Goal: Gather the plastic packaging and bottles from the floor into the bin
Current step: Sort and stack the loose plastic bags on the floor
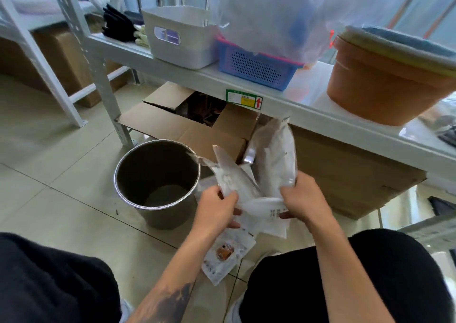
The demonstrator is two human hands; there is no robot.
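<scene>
Gathering plastic packets [256, 187] beside the metal bin [158, 182]

Left hand [217, 210] and right hand [302, 200] are both closed on the bundle, held just right of the bin, which looks empty. One printed packet [225, 256] lies on the floor [61, 150] below. Advice: square the bundle, carry it over the rim, release together. Packet print is too blurred to read; the shelf label [244, 99] shows a red arrow only

Tiled floor [49, 169] with metal bin [158, 184], printed packet [223, 258], cardboard boxes [345, 172].
</scene>
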